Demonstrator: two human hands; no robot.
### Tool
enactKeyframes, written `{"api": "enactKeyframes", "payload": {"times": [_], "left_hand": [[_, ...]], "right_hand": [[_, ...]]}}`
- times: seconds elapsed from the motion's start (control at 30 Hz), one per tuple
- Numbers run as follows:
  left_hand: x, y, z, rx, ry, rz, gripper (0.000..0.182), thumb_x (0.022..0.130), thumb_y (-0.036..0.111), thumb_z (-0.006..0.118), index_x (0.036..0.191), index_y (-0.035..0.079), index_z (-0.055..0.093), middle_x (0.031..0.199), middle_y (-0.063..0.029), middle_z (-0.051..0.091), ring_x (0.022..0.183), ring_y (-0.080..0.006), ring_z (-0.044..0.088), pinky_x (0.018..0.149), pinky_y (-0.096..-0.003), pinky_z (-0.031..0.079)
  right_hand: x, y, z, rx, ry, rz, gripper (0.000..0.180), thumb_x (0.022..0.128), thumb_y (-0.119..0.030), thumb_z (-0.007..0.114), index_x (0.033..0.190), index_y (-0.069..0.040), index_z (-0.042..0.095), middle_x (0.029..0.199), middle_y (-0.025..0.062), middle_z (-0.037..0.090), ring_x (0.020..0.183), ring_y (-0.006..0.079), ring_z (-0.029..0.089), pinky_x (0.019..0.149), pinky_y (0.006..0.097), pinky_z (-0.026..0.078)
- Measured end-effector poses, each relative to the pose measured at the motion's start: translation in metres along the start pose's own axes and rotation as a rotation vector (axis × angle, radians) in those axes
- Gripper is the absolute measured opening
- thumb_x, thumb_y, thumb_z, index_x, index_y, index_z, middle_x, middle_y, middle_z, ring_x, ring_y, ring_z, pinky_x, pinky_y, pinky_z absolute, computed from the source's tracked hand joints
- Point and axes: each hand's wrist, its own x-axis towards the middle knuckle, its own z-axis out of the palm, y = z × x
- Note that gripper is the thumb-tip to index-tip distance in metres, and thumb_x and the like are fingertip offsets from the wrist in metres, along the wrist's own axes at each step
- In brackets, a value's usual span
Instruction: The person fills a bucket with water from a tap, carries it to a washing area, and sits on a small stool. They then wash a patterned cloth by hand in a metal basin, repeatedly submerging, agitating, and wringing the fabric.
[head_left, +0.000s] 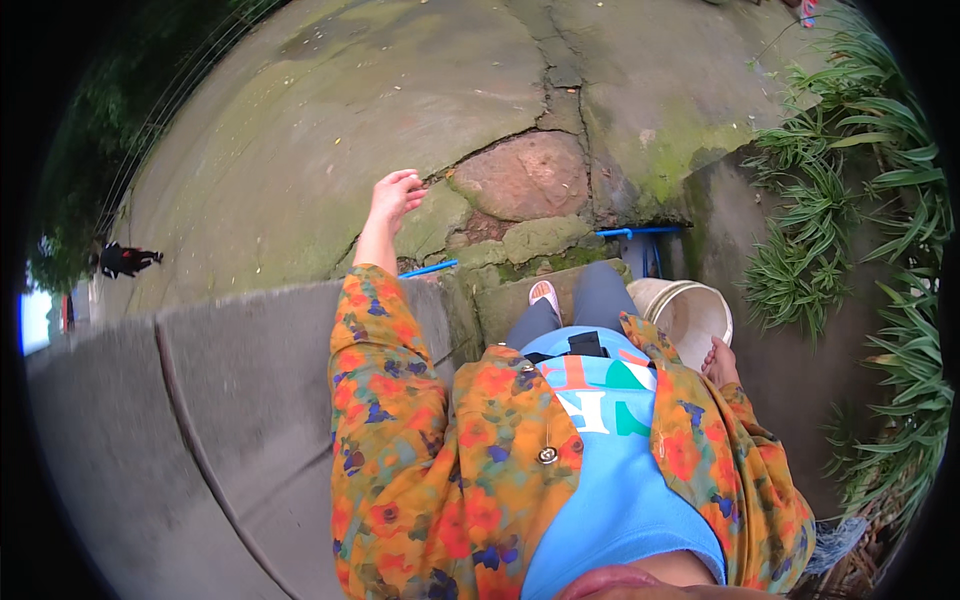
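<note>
My left hand (396, 196) is held out ahead over the cracked concrete, its fingers loosely curled and apart with nothing in them. Low at my right side, my right hand (720, 364) grips the rim of a white plastic bucket (694, 319). The bucket is tilted so that its mouth faces back towards me, and its visible inside looks bare. Part of its outer side is hidden by my leg and flowered jacket (480, 480). One foot in a pink-and-white sandal (544, 294) is on a mossy stone step (510, 300).
A reddish stone slab (529, 176) lies in the broken paving ahead. Blue pipes (637, 231) run by the step. A concrete wall (240, 360) with a dark hose (196, 442) stands left; spider plants (802, 217) line the right. A person in dark clothes (127, 259) is far left.
</note>
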Motion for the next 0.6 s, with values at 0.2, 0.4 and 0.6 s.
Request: {"api": "enactKeyframes", "payload": {"times": [0.2, 0.4, 0.6], "left_hand": [[0.102, 0.028, -0.048, -0.08, 0.121, -0.031, 0.03, 0.095, 0.015, 0.06, 0.124, 0.006, 0.06, 0.107, -0.0085, 0.067, 0.086, -0.0212, 0.069, 0.068, -0.0312, 0.056], [0.19, 0.053, -0.09, -0.138, 0.424, -0.134, 0.029, 0.095, 0.018, 0.06, 0.122, 0.008, 0.061, 0.105, -0.008, 0.067, 0.085, -0.023, 0.069, 0.064, -0.0323, 0.056], [0.26, 0.116, -0.116, -0.013, 0.581, -0.208, 0.031, 0.094, 0.021, 0.06, 0.123, 0.01, 0.059, 0.107, -0.0078, 0.066, 0.088, -0.0241, 0.068, 0.066, -0.0336, 0.056]], "right_hand": [[0.023, -0.065, 0.089, 0.026, 0.05, 0.025, 0.034, 0.093, -0.03, 0.063, 0.069, -0.017, 0.043, 0.054, -0.0024, 0.037, 0.044, 0.0149, 0.037, 0.044, 0.0354, 0.033], [0.126, -0.118, 0.182, 0.126, -0.091, 0.027, 0.026, 0.093, -0.022, 0.063, 0.074, -0.015, 0.046, 0.058, -0.0017, 0.04, 0.048, 0.0123, 0.039, 0.041, 0.0289, 0.033], [0.128, -0.209, 0.259, 0.033, -0.025, 0.129, 0.032, 0.093, -0.031, 0.061, 0.07, -0.016, 0.044, 0.055, -0.0012, 0.038, 0.045, 0.0156, 0.038, 0.044, 0.0348, 0.031]]}}
